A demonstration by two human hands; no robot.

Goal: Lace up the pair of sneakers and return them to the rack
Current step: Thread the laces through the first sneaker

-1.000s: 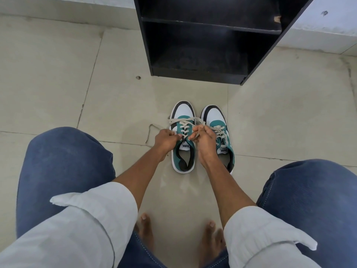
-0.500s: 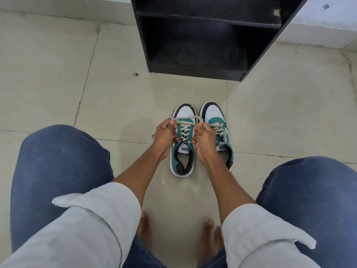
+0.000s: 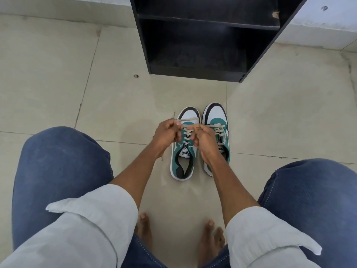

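Observation:
Two white, teal and black sneakers stand side by side on the tiled floor, toes pointing away from me. My left hand point(image 3: 167, 135) and my right hand point(image 3: 203, 139) hover over the left sneaker point(image 3: 183, 161), each pinching an end of its beige lace point(image 3: 188, 119), which stretches across the toe between them. The laces of the left sneaker cross through its eyelets. Partly behind my right hand, the right sneaker point(image 3: 216, 117) shows crossed laces too. The black shoe rack point(image 3: 195, 72) stands just beyond the sneakers, its lower shelves bare.
My knees in blue jeans flank the sneakers on both sides, and my bare feet point(image 3: 144, 229) rest on the floor near me. A white wall base point(image 3: 318, 29) runs behind the rack. Beige floor tiles point(image 3: 58, 84) spread to the left and right.
Both hands have lifted and moved toward the toe of the left sneaker, pulling the lace ends up and taut. The loose lace end on the floor at left has been drawn in.

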